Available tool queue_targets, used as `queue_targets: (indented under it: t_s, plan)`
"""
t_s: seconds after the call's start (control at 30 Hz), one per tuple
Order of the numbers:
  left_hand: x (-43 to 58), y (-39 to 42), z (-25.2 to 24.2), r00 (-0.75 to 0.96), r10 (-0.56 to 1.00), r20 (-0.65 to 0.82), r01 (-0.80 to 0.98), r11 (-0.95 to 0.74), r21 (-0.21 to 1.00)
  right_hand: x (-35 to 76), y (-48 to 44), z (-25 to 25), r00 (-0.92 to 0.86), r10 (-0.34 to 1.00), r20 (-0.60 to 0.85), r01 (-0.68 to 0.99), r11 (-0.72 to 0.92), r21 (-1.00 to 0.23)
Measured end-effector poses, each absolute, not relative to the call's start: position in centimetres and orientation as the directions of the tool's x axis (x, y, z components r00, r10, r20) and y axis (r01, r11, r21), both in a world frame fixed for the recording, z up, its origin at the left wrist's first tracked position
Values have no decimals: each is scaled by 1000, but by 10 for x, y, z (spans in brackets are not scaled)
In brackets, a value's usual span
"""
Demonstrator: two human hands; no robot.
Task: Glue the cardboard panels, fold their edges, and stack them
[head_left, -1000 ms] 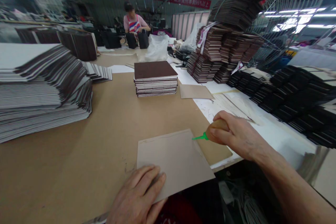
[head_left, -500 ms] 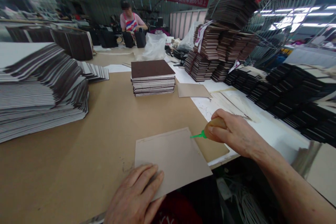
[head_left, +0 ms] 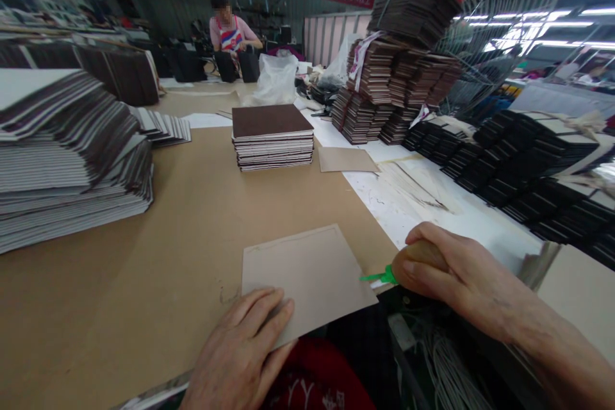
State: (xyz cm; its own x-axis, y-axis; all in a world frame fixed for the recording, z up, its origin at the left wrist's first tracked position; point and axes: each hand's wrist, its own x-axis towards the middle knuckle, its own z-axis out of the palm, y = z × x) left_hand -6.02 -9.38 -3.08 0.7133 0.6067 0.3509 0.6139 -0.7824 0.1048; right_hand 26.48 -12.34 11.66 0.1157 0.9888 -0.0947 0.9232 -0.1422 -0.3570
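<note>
My right hand is wrapped round a brownish squeeze glue bottle with a thin green nozzle. The nozzle tip is at the right edge of a greyish-beige sheet of board. A thin line of glue shows along the board's far edge. My left hand has its fingers on top of the board's near left corner, with the thumb at the underside of its near edge. Part of the board sticks out over the table's front edge.
A stack of dark brown covered boards stands ahead on the brown tabletop. Left is a tall pile of white-and-brown pieces. Brown bundles, black bundles and a wire fan guard stand right. A co-worker is behind.
My right hand has moved the glue bottle towards me along the board's right edge. My left hand stays on the board. The view has shifted slightly.
</note>
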Motion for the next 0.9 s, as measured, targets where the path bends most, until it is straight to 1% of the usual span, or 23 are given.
queue_targets:
  t_s: [0.17,0.37,0.73,0.9]
  plan:
    - [-59,-96,-29,710,610,353,616,-780,109,269,-142,113,100,990,-94,914,-129,-386]
    - [-59,-96,-33,706,629,326,625,-770,130,274,-161,107,136,983,-124,894,-175,-411]
    - [-60,-96,-32,717,613,333,612,-781,122,271,-153,114,130,983,-127,901,-171,-399]
    - [-58,-95,-31,713,618,331,617,-777,123,272,-159,117,130,980,-153,883,-185,-431]
